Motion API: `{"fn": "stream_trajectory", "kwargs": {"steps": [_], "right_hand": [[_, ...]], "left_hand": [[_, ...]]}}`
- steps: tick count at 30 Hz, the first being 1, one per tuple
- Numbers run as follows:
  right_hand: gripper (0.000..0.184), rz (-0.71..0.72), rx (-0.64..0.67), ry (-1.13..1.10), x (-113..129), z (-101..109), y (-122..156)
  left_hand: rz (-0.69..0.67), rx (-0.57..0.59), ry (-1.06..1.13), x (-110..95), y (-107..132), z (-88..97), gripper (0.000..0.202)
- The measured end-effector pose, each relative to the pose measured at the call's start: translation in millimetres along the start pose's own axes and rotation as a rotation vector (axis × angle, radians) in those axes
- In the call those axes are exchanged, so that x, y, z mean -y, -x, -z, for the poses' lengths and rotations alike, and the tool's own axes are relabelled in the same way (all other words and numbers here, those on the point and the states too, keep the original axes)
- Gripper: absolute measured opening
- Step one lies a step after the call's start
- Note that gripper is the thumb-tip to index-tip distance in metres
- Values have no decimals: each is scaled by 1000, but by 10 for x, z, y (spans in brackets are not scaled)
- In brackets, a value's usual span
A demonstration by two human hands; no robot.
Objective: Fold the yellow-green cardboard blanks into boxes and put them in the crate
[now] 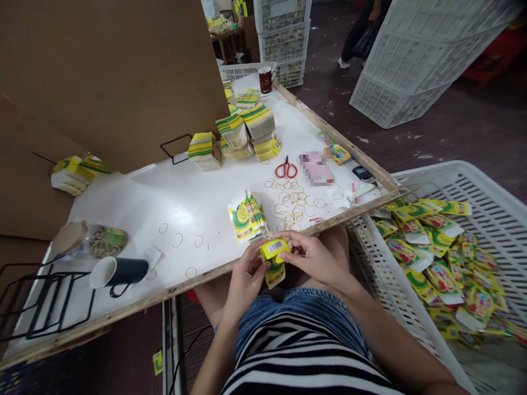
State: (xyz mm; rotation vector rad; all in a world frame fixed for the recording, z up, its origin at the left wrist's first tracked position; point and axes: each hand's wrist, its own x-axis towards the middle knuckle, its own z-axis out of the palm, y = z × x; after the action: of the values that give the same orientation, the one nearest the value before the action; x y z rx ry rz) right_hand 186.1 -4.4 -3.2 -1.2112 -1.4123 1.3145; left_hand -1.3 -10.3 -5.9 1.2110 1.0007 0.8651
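Red-handled scissors (286,167) are laid on the tabletop (144,200). A maroon mug (265,82) is placed farther back, white crates (284,28) stacked beyond.

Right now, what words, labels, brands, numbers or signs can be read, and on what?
No text reads clearly.
Held carton: barcode, any digits too small.
Table cartons: lettering too small.
Crated packs: lettering blurred.
Red mug: gold marking illegible.
Blue-yellow packet: lettering blurred.

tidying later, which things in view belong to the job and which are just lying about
Likely the job:
yellow carton in left hand and right hand
stacked cartons
crate of yellow packs
thin loops
red scissors

Likely just lying about:
dark mug
maroon mug
snack packet
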Motion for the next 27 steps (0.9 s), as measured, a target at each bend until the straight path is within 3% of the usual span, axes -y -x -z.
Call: {"fn": "stream_trajectory", "kwargs": {"steps": [4, 8, 11, 15, 20, 22, 25, 27], "right_hand": [[27, 25, -123, 236, -11, -102, -15], [30, 64, -107, 335, -33, -143, 7], [29, 107, -82, 319, -59, -119, 39], [20, 207, -240, 217, -93, -97, 52], [18, 324, -271, 148, -59, 4, 121], [19, 406, -491, 291, -7, 177, 195], [19, 506, -1115, 621, 76, 520, 305], [21, 516, -1303, 755, 98, 670, 341]], "left_hand": [[34, 76, 98, -25, -3, -29, 47], [42, 43, 184, -16, -27, -22, 48], [33, 26, 215, -17, -46, -10, 48], [30, 49, 200, -6, -34, -73, 45], [-74, 34, 62, 63, -40, -202, 42], [-194, -72, -132, 79, -109, -142, 47], [-345, -368, -543, 108, -281, 106, 62], [-318, -462, -737, 160, -400, 291, 65]]}}
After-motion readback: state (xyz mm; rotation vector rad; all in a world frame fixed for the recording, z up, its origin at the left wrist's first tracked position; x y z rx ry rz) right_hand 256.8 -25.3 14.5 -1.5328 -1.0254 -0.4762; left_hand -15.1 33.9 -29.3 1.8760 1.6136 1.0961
